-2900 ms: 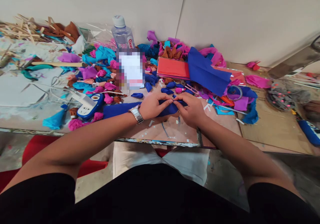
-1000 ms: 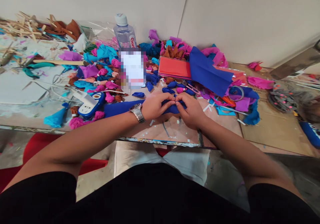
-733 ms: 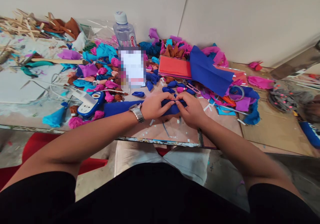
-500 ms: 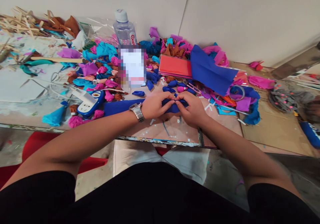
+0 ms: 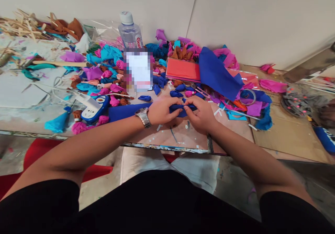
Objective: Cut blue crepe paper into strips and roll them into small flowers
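blue crepe strip [image 5: 125, 111] lies flat on the table [image 5: 183, 136], its long axis running from 9 o'clock to 3 o'clock. i see my left hand [image 5: 161, 111] and right hand [image 5: 200, 114] meeting at its 3 o'clock end, both pinched shut on the bunched paper between the fingertips. the free tail trails toward 9 o'clock under my left wrist, so the left hand is nearer it.
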